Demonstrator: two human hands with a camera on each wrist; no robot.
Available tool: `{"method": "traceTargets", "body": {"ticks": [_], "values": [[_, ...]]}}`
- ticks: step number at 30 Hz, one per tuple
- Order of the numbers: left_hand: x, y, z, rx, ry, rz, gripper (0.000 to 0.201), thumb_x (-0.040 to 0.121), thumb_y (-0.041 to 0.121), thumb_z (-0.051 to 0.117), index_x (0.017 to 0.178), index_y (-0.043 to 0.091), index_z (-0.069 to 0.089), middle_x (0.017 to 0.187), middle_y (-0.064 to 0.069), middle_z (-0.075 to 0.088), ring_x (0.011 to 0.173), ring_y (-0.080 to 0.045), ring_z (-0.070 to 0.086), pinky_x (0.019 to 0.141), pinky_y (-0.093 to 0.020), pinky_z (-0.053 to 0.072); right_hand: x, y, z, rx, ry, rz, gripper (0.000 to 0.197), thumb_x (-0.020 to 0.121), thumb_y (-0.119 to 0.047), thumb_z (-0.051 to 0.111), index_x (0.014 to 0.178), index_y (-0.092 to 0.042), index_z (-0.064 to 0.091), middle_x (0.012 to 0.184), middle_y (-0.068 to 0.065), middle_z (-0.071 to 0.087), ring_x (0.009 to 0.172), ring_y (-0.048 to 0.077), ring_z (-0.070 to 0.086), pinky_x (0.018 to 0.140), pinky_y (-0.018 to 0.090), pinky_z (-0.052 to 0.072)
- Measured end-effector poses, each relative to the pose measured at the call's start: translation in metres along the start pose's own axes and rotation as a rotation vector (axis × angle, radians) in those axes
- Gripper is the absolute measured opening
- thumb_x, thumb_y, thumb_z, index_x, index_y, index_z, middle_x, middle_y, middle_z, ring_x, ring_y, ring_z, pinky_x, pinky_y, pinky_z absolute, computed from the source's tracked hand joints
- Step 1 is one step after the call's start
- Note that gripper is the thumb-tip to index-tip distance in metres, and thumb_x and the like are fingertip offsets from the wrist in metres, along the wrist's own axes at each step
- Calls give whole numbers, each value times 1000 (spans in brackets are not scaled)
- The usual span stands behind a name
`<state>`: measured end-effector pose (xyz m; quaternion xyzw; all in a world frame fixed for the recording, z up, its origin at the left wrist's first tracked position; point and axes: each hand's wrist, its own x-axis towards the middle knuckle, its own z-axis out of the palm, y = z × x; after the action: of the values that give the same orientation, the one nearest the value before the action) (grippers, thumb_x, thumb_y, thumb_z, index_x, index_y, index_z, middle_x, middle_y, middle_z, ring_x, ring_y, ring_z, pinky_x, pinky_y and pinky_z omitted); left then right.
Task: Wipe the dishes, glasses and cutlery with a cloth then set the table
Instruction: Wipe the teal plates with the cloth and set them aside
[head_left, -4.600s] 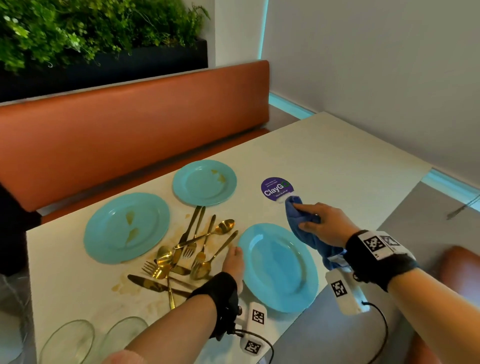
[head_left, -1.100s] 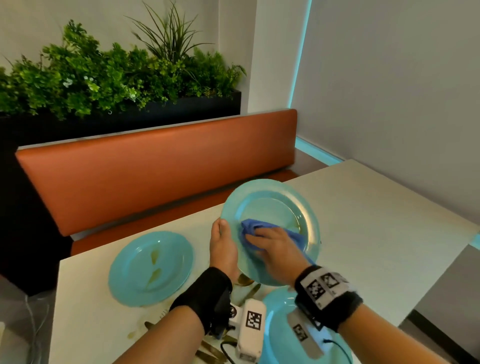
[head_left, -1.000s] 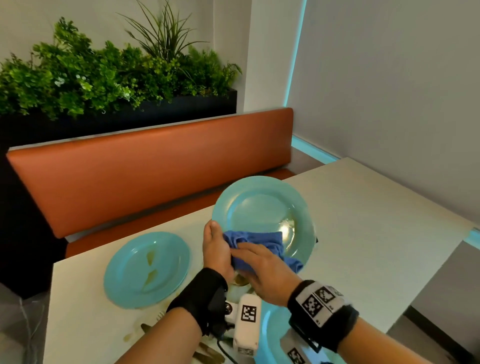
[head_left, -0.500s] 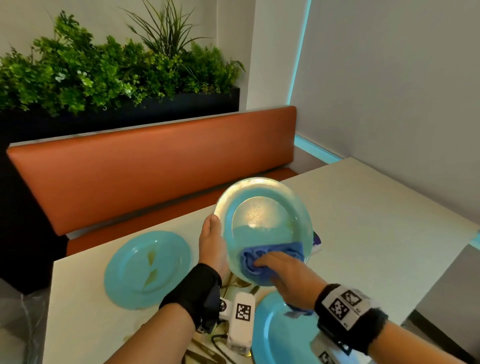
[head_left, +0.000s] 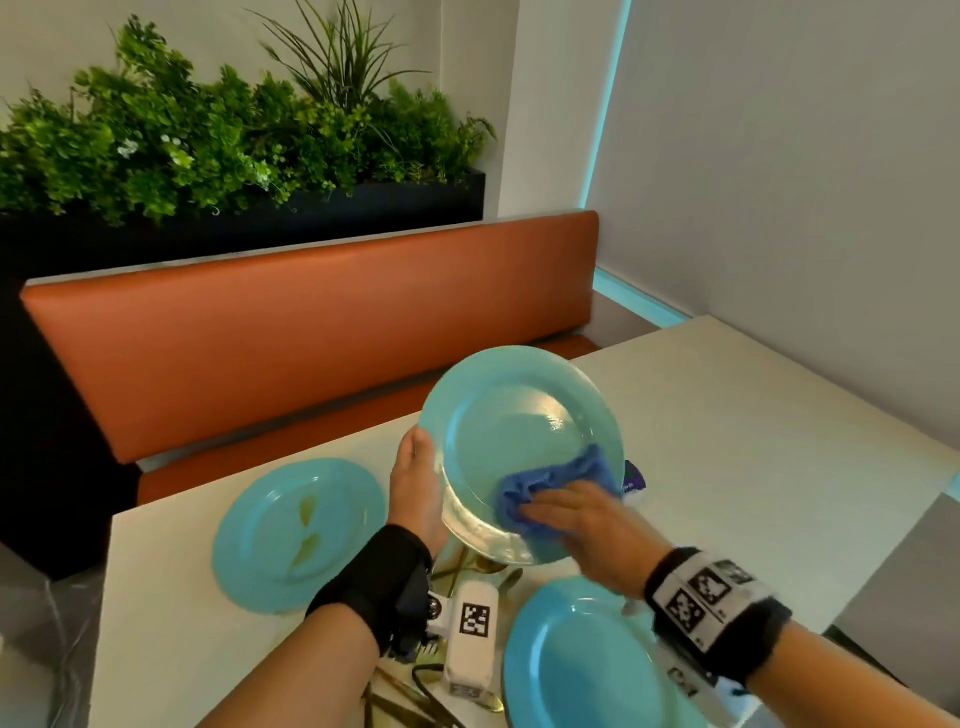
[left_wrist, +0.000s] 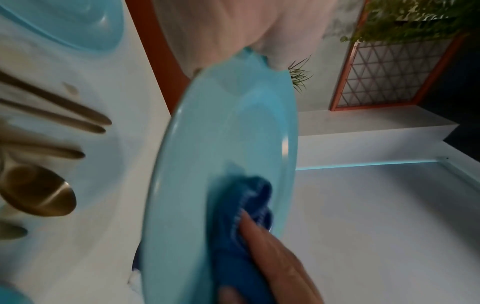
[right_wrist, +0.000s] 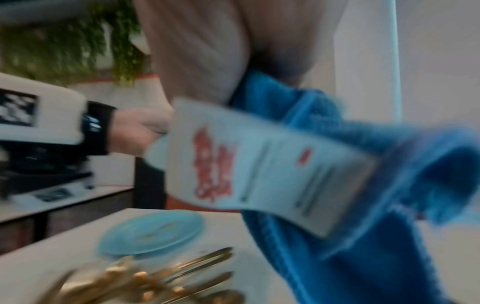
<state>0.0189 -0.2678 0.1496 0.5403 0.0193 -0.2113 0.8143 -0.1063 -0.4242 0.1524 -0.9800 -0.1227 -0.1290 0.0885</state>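
Note:
My left hand (head_left: 420, 470) grips the left rim of a small turquoise plate (head_left: 511, 415) and holds it tilted above the table, face toward me. With my right hand (head_left: 543, 517) I hold a bunched blue cloth (head_left: 558, 480) pressed against the plate's lower right part. The left wrist view shows the same plate (left_wrist: 228, 133) edge-on, with the cloth (left_wrist: 249, 205) under my right fingers (left_wrist: 270, 244). In the blurred right wrist view the cloth (right_wrist: 363, 216) hangs from the hand with a white label (right_wrist: 259, 164).
A large stained turquoise plate (head_left: 298, 530) lies at left on the white table (head_left: 753, 441). Another large plate (head_left: 582, 660) lies near the front edge. Gold cutlery (head_left: 470, 566) is piled below the lifted plate. An orange bench (head_left: 311, 332) runs behind, a wall at right.
Since 4.6 s ago the small plate has been lifted off the table. Over the last second the cloth has slid along the plate's lower part toward its right rim.

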Motion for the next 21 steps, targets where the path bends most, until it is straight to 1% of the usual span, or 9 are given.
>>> {"method": "traceTargets", "body": {"ticks": [2, 5, 8, 11, 13, 15, 17, 19, 21], "values": [[-2, 1, -2, 11, -37, -6, 27, 102, 34, 31, 96, 32, 57, 97, -3, 64, 88, -22, 63, 84, -40, 51, 4, 28, -10, -207, 77, 90, 40, 68, -16, 60, 105, -29, 68, 99, -6, 71, 89, 18, 62, 84, 36, 38], [-6, -4, 6, 63, -68, -24, 29, 102, 37, 30, 113, 26, 55, 105, -5, 64, 94, -24, 63, 86, -42, 54, 30, 43, -21, -273, 88, 311, 42, 66, -15, 59, 106, -25, 68, 101, 4, 71, 82, 35, 65, 69, 47, 48], [-9, -10, 16, 99, -105, -18, 29, 101, 38, 32, 114, 25, 55, 108, -5, 67, 96, -20, 64, 82, -35, 55, 63, 27, -10, -121, 190, 245, 34, 77, -15, 47, 101, -10, 71, 95, 15, 70, 79, 37, 65, 70, 42, 51], [-8, -5, 14, 125, -91, 16, 27, 103, 29, 31, 96, 20, 56, 94, -7, 65, 81, -15, 62, 67, -19, 55, 59, -8, 11, -19, 155, 85, 38, 76, -22, 44, 101, -12, 70, 95, 11, 69, 85, 29, 60, 76, 36, 50], [-5, 1, 7, 110, -62, 36, 28, 103, 29, 32, 96, 18, 57, 106, -12, 64, 91, -22, 63, 83, -27, 55, 32, -22, 22, -4, 22, 2, 42, 77, -24, 44, 114, -17, 62, 112, 9, 64, 95, 30, 60, 87, 38, 47], [-6, 6, 2, 88, -38, 38, 31, 102, 34, 34, 114, 17, 57, 121, -10, 63, 110, -28, 61, 100, -46, 47, 5, -19, 26, -49, -37, -36, 51, 72, -20, 40, 120, -24, 55, 118, 6, 62, 92, 29, 63, 86, 38, 52], [-8, 11, -1, 74, -57, 29, 34, 102, 35, 33, 124, 16, 52, 125, -10, 61, 114, -30, 59, 100, -53, 45, -7, -2, 24, -140, -12, -1, 56, 65, -18, 37, 118, -32, 51, 113, 2, 64, 79, 23, 65, 71, 33, 57], [-9, 13, -3, 99, -94, 49, 32, 102, 35, 32, 119, 18, 54, 122, -9, 63, 109, -29, 60, 99, -53, 46, -3, 22, 18, -103, 40, 165, 60, 64, -9, 40, 119, -30, 56, 111, 4, 63, 72, 28, 62, 65, 37, 59], [-8, 13, -3, 142, -121, 89, 29, 102, 34, 32, 106, 25, 59, 115, -5, 65, 104, -25, 62, 97, -49, 48, 13, 42, 7, -33, 183, 340, 61, 71, 3, 47, 125, -23, 58, 119, 12, 57, 85, 40, 56, 78, 49, 55]]}}
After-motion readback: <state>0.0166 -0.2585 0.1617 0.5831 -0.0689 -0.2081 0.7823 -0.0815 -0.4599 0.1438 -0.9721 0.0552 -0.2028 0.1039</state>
